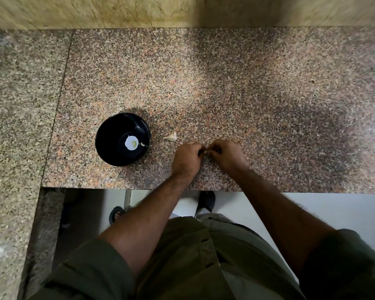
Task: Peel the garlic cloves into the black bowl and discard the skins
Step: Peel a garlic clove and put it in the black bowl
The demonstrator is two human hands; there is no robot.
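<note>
A garlic clove (205,151), mostly hidden, is pinched between the curled fingers of the left hand (187,158) and right hand (225,155) above the worktop (247,94). Another unpeeled clove (171,136) lies just left, beside the black bowl (108,135).

Speckled pink-grey granite worktop (225,83), beige stone back wall (117,11), white floor (333,213), black sandals (206,202) below worktop edge
</note>
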